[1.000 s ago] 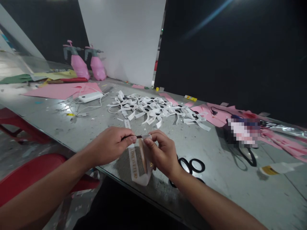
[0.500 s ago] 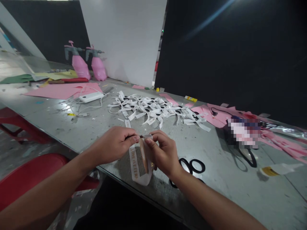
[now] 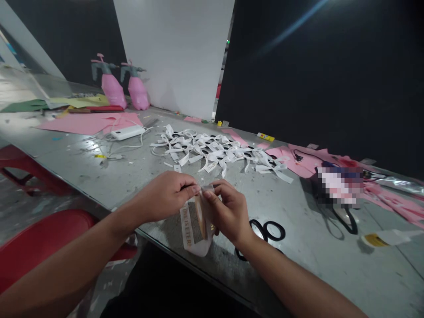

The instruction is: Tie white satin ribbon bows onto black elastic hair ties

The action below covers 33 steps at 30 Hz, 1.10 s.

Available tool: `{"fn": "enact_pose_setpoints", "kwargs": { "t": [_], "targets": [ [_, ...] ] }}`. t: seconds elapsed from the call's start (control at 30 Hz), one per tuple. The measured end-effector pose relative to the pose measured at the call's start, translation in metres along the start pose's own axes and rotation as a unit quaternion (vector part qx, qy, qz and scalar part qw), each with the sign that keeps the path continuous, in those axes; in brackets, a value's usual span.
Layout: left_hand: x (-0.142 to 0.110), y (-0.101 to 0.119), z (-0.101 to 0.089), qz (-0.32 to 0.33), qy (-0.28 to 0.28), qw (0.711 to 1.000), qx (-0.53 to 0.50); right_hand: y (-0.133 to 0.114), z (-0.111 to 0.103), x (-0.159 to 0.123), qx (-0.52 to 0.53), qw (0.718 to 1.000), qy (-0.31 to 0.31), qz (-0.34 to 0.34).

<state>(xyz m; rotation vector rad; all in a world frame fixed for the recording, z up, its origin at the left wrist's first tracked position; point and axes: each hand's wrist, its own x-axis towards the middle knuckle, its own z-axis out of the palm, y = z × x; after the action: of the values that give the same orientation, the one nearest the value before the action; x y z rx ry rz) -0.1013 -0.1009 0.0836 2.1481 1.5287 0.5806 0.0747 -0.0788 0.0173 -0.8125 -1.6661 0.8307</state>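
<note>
Ribbon (image 3: pixel 194 223), white with printed lettering, hangs in a loop over the counter's (image 3: pixel 298 247) near edge, pinched at its top between both hands. The left hand (image 3: pixel 167 194) and right hand (image 3: pixel 225 211) have drawn closer than a second ago, hiding the dark strip, perhaps a tie, formerly showing between their grips. Finished bows (image 3: pixel 215 152) lie well beyond.

Two bare hands, left hand (image 3: pixel 167 194) and right hand (image 3: pixel 228 212), meet over one looped white printed ribbon (image 3: pixel 195 225). Two pink plastic spray bottles (image 3: pixel 114 88) stand at the back. One white power bank (image 3: pixel 127 132) lies on the grey table (image 3: pixel 298 247). Two black rings (image 3: pixel 268 230) show clearly beside the right wrist. The pile of white ribbon bows (image 3: pixel 215 152) holds too many to count.
</note>
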Motion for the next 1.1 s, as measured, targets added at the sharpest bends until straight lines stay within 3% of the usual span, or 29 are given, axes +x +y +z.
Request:
{"fn": "enact_pose_setpoints", "kwargs": {
  "t": [0.2,0.5,0.83,1.1],
  "targets": [
    [-0.010,-0.006,-0.007,-0.021,-0.008,1.000,0.010,-0.003,0.001,0.000,0.007,1.000,-0.009,-0.007],
    [0.005,0.004,0.002,0.004,0.001,1.000,0.009,0.001,-0.001,-0.001,0.008,1.000,-0.003,0.009],
    [-0.009,-0.008,-0.006,-0.023,-0.006,1.000,-0.001,-0.004,0.000,0.000,0.008,1.000,-0.008,-0.005],
    [0.002,0.000,0.002,-0.007,0.000,1.000,0.001,0.000,0.000,-0.001,0.024,1.000,-0.003,-0.004]
  ]
}}
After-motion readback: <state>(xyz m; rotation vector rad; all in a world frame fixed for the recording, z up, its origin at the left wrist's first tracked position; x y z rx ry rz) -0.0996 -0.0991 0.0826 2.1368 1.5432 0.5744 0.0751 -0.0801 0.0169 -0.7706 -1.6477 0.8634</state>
